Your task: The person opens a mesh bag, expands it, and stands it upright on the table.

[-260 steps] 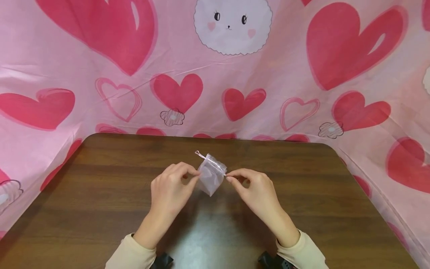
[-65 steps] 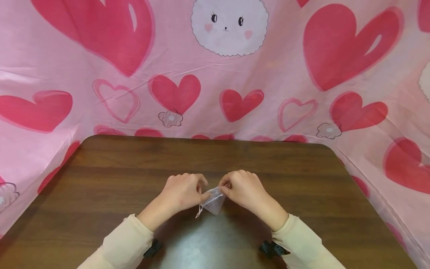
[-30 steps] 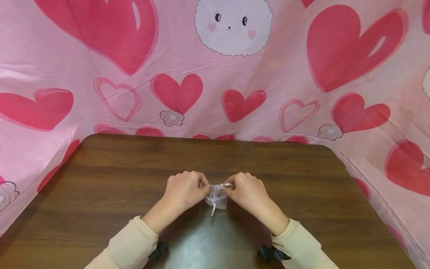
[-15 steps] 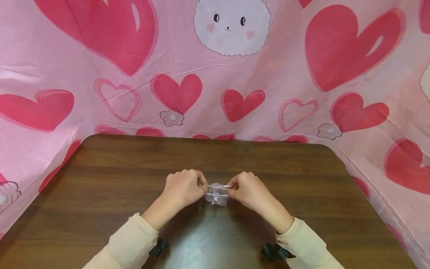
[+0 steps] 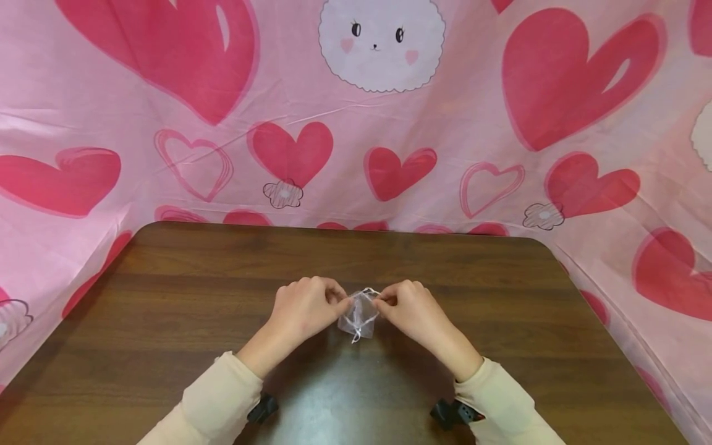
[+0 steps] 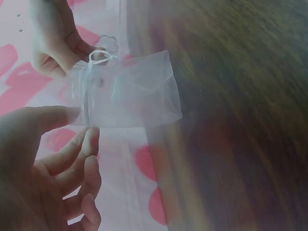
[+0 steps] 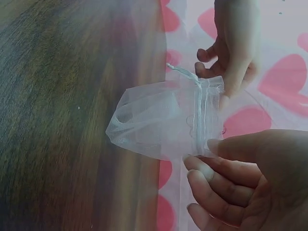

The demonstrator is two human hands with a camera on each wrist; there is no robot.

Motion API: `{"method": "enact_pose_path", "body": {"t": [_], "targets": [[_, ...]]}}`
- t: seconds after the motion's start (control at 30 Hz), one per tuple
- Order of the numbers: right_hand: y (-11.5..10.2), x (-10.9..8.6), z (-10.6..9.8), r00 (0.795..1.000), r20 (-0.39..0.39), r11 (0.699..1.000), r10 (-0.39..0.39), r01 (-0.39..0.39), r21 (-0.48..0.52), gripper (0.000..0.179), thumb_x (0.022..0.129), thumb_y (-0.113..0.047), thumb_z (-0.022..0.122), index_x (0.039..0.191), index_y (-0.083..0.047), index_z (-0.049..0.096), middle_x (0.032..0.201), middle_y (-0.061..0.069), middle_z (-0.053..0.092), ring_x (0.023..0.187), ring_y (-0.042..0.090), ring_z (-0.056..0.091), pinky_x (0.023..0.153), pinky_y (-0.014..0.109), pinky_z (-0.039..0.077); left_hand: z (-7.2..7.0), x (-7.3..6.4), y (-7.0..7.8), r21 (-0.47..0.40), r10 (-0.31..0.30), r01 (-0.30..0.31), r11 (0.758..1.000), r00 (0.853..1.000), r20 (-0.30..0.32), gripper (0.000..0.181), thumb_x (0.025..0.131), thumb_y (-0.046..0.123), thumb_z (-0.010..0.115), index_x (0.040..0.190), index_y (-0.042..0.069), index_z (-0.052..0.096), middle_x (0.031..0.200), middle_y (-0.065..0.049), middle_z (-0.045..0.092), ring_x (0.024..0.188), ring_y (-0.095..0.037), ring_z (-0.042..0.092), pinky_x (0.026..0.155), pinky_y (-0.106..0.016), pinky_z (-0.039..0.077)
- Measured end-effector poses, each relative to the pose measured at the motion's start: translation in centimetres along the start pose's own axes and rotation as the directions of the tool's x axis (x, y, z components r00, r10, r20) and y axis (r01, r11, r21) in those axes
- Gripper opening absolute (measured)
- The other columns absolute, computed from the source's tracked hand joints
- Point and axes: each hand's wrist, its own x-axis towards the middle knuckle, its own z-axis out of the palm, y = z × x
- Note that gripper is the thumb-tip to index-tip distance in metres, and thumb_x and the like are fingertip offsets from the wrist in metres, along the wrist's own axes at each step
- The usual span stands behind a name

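A small sheer white organza drawstring bag [image 5: 358, 320] hangs between the two hands, its body sagging below the mouth. My left hand [image 5: 306, 311] pinches one side of the mouth between thumb and fingertips. On the other side, my right hand [image 5: 411, 314] pinches the opposite corner the same way. A white cord runs through the hem of the bag [image 7: 149, 120]. One loop of cord [image 6: 99, 57] sticks out at the right hand's side in the left wrist view, and a cord end [image 7: 180, 70] shows by the left hand in the right wrist view. The bag is see-through; nothing shows inside.
Below the hands spreads a dark brown wooden table [image 5: 167, 321] with rounded far corners. Behind it hangs a pink cloth [image 5: 345, 111] printed with red hearts. Black devices [image 5: 262, 408] sit under both wrists, by the cream sleeves [image 5: 222, 389].
Earlier the right hand tugged at one side of the bag while the cord loop stuck out at the other. Since half a second ago, the cord has slackened into loops and the bag has risen slightly.
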Motion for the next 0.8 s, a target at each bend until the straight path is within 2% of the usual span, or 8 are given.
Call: {"method": "enact_pose_path", "body": {"t": [0.2,0.43,0.8], "targets": [[0.09,0.2,0.08,0.999,-0.047,1.0,-0.004,0.004,0.003,0.007,0.086,-0.015,0.077,0.083,-0.008,0.078,0.072,-0.005,0.07,0.065,0.007,0.061,0.061,0.029,0.049,0.17,0.29,0.29,-0.003,0.008,-0.008,1.0,1.0,-0.008,0.016,0.084,0.048,0.071,0.082,0.032,0.075,0.064,0.021,0.057,0.059,-0.006,0.055,0.056,-0.034,0.041],[-0.07,0.44,-0.03,0.998,-0.066,1.0,0.011,-0.011,0.003,0.011,0.086,-0.019,0.078,0.088,-0.009,0.079,0.078,-0.003,0.072,0.066,0.009,0.059,0.064,0.031,0.05,0.28,0.55,0.39,0.014,0.017,-0.017,1.0,0.999,-0.029,0.019,0.085,0.049,0.07,0.083,0.031,0.075,0.066,0.021,0.058,0.06,-0.007,0.057,0.055,-0.034,0.042],[-0.23,0.61,-0.01,0.997,-0.061,0.999,0.04,-0.039,0.023,0.012,0.087,-0.02,0.077,0.09,-0.008,0.079,0.079,-0.003,0.072,0.059,0.009,0.052,0.058,0.029,0.045,0.42,0.72,0.54,0.003,0.012,-0.012,1.0,0.999,-0.03,0.021,0.085,0.053,0.069,0.084,0.032,0.074,0.067,0.023,0.059,0.064,-0.008,0.059,0.058,-0.036,0.043]]}}
